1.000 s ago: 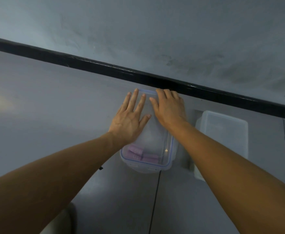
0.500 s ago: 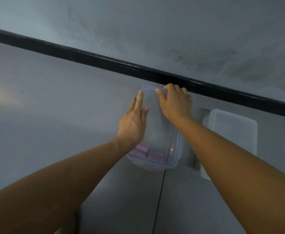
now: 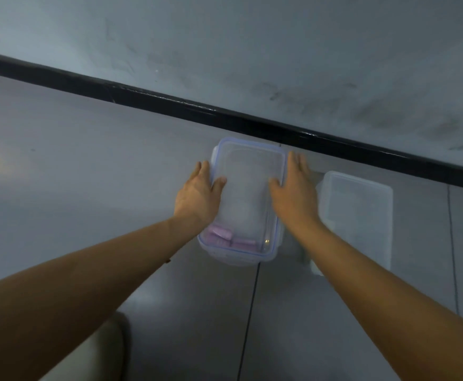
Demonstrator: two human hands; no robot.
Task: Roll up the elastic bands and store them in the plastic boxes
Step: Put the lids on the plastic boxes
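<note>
A clear plastic box [image 3: 248, 171] with a blue-rimmed lid lies on the grey floor near the black skirting. Rolled purple elastic bands [image 3: 230, 239] show through its near end. My left hand [image 3: 198, 195] rests against the box's left side, thumb on the lid. On the right side is my right hand [image 3: 293, 193], fingers stretched along the edge and thumb on the lid. Whether the fingers curl around the side clips is hidden.
A second clear plastic box [image 3: 358, 215] with its lid on lies just to the right of my right hand. The black skirting [image 3: 224, 114] and wall run right behind the boxes. A pale rounded object [image 3: 98, 353] sits at the bottom left.
Both hands have slid from the far end of the lid back and apart to the box's left and right sides. The far half of the lid is now uncovered.
</note>
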